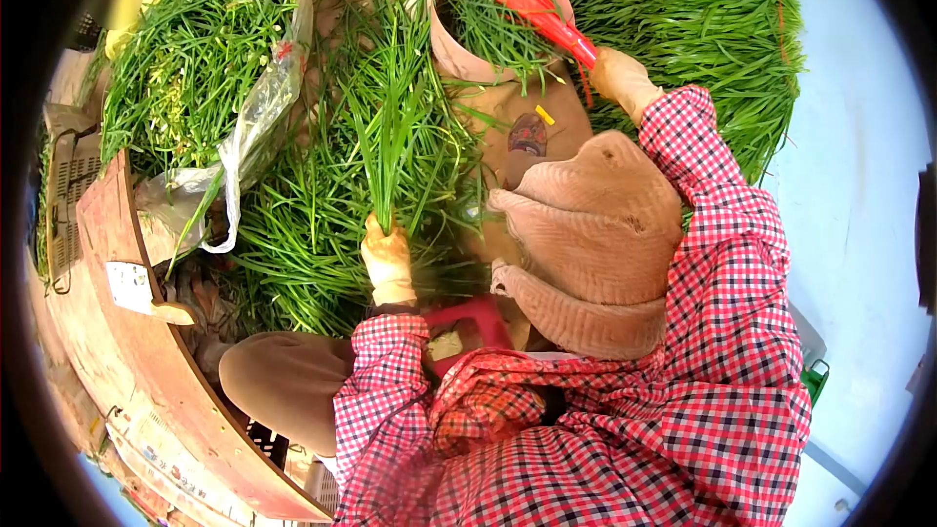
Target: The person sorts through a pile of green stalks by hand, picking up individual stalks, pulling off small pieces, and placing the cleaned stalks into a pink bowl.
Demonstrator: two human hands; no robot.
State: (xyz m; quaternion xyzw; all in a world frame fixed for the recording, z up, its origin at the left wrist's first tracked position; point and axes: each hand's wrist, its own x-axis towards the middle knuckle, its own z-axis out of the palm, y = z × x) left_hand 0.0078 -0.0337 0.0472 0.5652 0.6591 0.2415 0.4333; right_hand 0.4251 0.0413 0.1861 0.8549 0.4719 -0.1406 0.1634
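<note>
My left hand, in a tan glove, grips a bunch of long green chives at its lower end and holds it upright over a loose heap of chives. My right hand, also gloved, is stretched out to the pink bucket and holds a red-handled tool whose tip lies over the chives inside the bucket. My brown brimmed hat and my red checked sleeves fill the lower middle of the view.
A big pile of chives lies at the top right on a pale floor. Another pile sits at the upper left beside a clear plastic bag. A brown curved board and a crate stand at the left.
</note>
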